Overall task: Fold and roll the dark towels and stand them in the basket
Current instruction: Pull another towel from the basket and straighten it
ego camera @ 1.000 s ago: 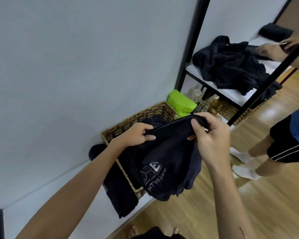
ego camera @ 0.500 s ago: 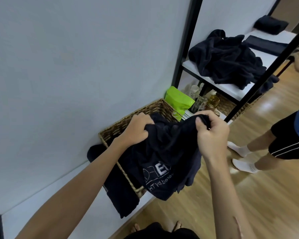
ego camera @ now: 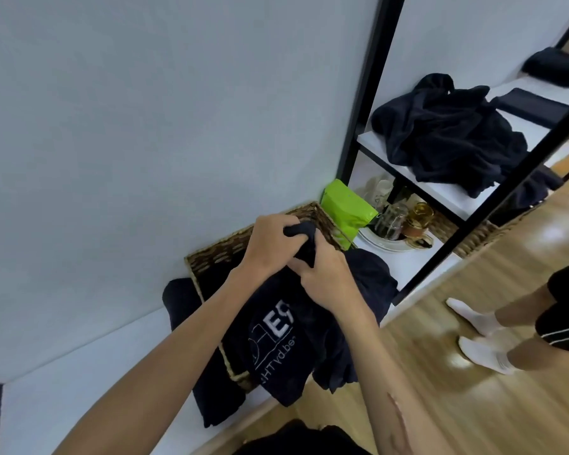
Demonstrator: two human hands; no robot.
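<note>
A dark towel (ego camera: pixel 276 349) with white lettering hangs bunched over the wicker basket (ego camera: pixel 211 257). My left hand (ego camera: pixel 270 244) grips its top edge, fingers curled round the cloth. Close beside it, my right hand (ego camera: pixel 326 284) holds the same gathered edge. The two hands touch above the basket. Another dark towel (ego camera: pixel 211 399) drapes over the basket's near-left wall onto the white shelf. A heap of dark towels (ego camera: pixel 447 136) lies on the upper shelf at the right, with folded ones (ego camera: pixel 536 105) behind it.
A black-framed rack (ego camera: pixel 368 93) with white shelves (ego camera: pixel 418 261) stands to the right. On the lower shelf are a green pouch (ego camera: pixel 345 213), glass jars (ego camera: pixel 395 221) and plates. Another person's legs in white socks (ego camera: pixel 486 353) stand on the wooden floor at the right.
My hands have come together, gathering the towel's top edge from a wide spread into a bunch over the basket. The other person's hands have left the upper shelf.
</note>
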